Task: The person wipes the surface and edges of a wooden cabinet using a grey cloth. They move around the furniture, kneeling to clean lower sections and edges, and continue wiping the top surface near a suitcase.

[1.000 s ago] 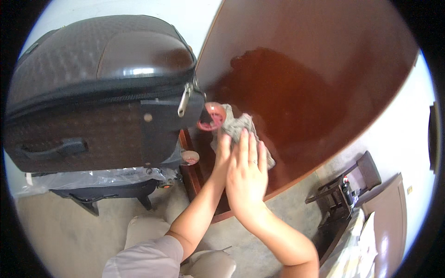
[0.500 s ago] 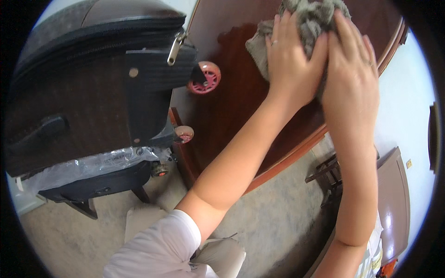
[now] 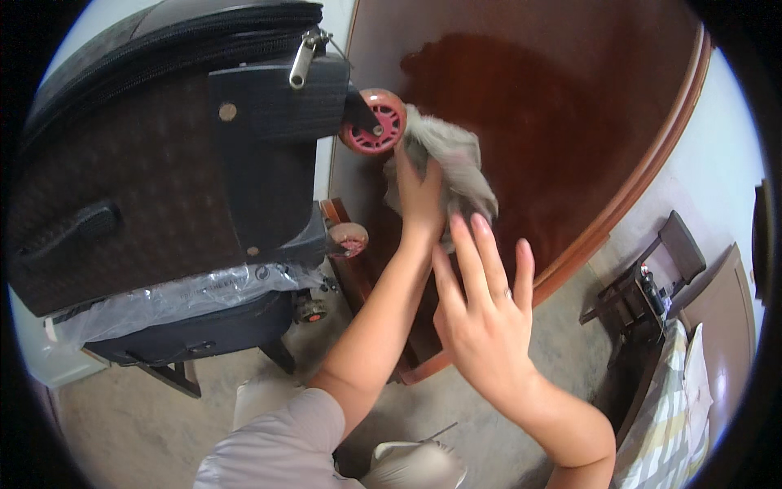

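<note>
My left hand [image 3: 421,200] has hold of a crumpled grey-beige cloth [image 3: 460,163], which lies against a glossy reddish-brown wooden panel [image 3: 619,73]. Part of the cloth is smeared by motion. Just beside it is a pink suitcase wheel [image 3: 375,122]. Nearer to me, my right hand [image 3: 489,314] is open with its fingers spread, a ring on one of them. Its fingertips come close to the cloth's lower edge; whether they touch it I cannot tell. A darker, wet-looking patch [image 3: 489,65] spreads over the panel above the cloth.
A large dark suitcase [image 3: 155,163] fills the left side, its wheels close to the panel. Under it are clear plastic wrapping [image 3: 204,289] and a dark blue case [image 3: 204,330]. At the right stand a dark wooden chair [image 3: 680,253] and a bed with checked bedding [image 3: 664,416].
The cloth and my left hand have moved down and left across the panel, toward the suitcase wheel. My right hand has come off the cloth, dropped nearer to me and spread its fingers.
</note>
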A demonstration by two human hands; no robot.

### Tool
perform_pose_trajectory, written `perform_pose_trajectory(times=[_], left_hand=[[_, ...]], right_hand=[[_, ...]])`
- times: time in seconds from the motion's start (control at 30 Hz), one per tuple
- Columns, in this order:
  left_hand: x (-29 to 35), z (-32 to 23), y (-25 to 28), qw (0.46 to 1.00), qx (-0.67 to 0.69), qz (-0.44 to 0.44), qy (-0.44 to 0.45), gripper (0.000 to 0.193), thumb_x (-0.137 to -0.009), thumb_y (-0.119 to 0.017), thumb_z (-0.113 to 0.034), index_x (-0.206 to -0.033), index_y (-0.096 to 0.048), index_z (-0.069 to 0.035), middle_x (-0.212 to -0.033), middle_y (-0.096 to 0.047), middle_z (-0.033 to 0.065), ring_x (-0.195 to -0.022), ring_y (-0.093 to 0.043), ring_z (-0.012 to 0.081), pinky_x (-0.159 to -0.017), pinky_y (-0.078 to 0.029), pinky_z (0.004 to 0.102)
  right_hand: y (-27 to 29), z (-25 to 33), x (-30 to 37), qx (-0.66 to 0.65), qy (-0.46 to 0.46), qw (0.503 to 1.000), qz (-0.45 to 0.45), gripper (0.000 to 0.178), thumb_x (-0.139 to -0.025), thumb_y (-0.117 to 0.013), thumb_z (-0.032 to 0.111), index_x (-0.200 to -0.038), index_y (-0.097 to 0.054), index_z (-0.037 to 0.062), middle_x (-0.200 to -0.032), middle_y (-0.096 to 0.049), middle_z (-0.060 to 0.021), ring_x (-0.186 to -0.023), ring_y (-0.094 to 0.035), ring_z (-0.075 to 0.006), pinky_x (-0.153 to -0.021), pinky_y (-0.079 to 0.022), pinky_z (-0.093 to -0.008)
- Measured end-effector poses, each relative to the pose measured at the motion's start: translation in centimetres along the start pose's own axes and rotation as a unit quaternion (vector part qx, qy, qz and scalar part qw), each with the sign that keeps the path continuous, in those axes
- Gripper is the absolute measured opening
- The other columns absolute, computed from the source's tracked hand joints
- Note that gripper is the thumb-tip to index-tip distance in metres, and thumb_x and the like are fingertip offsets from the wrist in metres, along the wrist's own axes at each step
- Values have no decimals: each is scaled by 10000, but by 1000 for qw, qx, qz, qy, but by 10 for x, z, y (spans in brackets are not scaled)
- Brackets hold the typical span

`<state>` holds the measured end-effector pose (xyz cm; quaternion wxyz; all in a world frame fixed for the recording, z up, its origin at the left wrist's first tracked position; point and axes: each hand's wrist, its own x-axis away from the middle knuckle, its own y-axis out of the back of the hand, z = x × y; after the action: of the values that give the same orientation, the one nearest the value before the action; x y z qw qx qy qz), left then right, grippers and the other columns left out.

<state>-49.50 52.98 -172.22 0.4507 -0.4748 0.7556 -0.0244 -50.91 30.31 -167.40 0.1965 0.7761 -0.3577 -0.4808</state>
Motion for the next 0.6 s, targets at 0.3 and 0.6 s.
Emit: perform_pose_trajectory(times=[0.3,0.6], left_hand=[[-73,-72,-72,952,-238,-102,-165,948,-784,-708,-465,-1483,-257,-10,-1530,-293,193,-1452,-203,356,-1143,-142,586],[-9,6,47,822,-479,9,-308,325,-981,-446,-214,-1242,-548,-51,-1192,-580,77,-1143,-525,185,-1011,-402,314]], right_hand=[[-25,-34,32,2,-13,974,-226,406,-674,-592,41,-1006,-747,216,-1386,-491,-88,-1412,-232,-375,-1192,-44,-522],[-55,-30,19,-21,-5,959,-282,364,-638,-590,27,-857,-743,274,-1305,-549,-69,-1375,-299,-349,-1197,-82,-519]])
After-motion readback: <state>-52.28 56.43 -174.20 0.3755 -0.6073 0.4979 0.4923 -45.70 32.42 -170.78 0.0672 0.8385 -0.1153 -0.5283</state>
